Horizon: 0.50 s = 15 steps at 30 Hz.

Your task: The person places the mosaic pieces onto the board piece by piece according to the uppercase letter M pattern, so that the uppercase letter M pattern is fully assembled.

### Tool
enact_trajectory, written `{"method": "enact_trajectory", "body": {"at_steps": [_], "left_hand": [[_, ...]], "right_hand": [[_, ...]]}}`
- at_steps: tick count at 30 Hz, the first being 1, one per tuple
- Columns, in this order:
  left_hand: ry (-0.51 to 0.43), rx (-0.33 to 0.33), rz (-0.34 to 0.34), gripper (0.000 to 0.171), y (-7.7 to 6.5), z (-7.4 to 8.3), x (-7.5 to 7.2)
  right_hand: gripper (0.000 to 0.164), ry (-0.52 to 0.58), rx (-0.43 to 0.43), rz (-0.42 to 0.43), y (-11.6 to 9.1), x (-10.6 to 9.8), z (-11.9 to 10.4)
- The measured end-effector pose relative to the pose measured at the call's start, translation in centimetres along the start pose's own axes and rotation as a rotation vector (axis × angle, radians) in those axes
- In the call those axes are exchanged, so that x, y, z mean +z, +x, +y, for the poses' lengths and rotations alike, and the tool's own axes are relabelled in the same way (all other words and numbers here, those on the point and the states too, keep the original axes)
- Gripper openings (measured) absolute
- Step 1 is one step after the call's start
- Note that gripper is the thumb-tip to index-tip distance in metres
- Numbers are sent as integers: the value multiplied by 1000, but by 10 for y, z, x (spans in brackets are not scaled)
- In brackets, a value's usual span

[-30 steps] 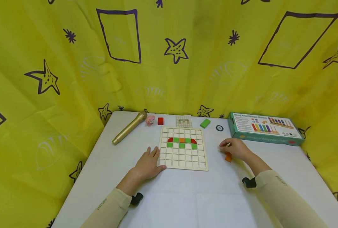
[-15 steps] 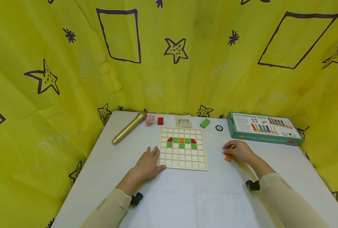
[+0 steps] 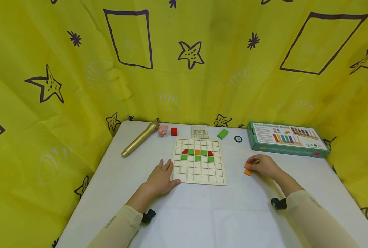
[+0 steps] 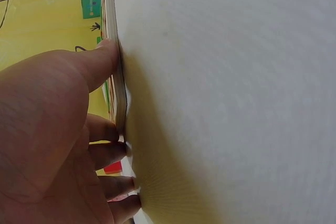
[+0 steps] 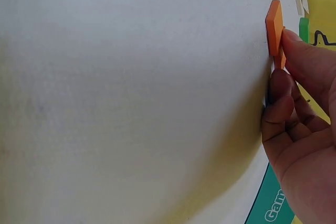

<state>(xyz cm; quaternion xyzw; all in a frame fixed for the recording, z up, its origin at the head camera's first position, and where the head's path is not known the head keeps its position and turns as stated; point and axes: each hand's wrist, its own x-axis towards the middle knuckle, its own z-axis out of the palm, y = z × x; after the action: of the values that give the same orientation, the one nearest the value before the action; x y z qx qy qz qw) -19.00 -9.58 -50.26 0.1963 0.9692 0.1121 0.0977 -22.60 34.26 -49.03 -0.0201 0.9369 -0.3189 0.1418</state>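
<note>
A wooden grid board lies flat on the white table, with red, green and orange tiles set in its upper rows. My left hand rests at the board's lower left corner, fingers spread; in the left wrist view the thumb touches the board's edge. To the right of the board, my right hand pinches an orange tile between thumb and forefinger. A second orange tile stands out just beside the pinched one, overlapping it in the right wrist view.
Along the back lie a gold microphone, a pink object, a red block, a small pattern card, a green block and a dark round disc. A game box stands back right, before a yellow curtain.
My right hand has shifted a little to the right. An orange tile now shows at its fingertips, above the other orange tile. The left hand and board have stayed put.
</note>
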Motion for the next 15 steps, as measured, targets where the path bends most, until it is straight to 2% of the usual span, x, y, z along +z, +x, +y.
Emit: {"method": "enact_trajectory", "body": {"at_steps": [15], "left_hand": [[3,5,2,87,0,-1,1]], "right_hand": [[26,33,9,-34,4,1,-1]]}}
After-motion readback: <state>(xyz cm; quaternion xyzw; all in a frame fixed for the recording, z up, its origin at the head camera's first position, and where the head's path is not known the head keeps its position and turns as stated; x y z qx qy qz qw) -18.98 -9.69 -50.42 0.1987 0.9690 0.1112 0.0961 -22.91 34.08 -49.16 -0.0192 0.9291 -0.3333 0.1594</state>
